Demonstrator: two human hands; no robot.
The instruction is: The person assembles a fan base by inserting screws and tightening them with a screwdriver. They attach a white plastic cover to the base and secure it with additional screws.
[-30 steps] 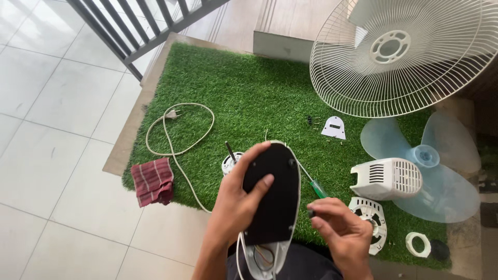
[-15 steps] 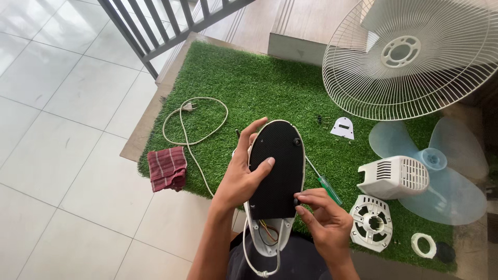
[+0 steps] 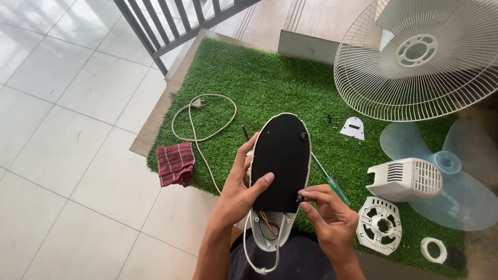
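On the white tile floor lies one mat of green artificial grass, and almost all the parts are spread on it. One round white wire fan guard leans at the far right corner. Below it lies one pale blue fan blade with three wings, and one white vented motor cover rests partly on top of it. One white round ribbed motor housing lies just in front of this cover, and one small white ring nut is near the mat's edge.

At the middle, the oval fan base is held up over the person's lap, its black underside facing up; coloured wires show in its open lower end. The left hand grasps the base from the left side, thumb pressed on the black plate. The right hand pinches one small dark screw at the right rim of the base.

One green-handled screwdriver lies on the grass just beside the base, partly hidden by it. One white power cord with plug is looped at the left, one red striped cloth beside it, half off the mat. One small white bracket and some tiny dark screws lie farther back.
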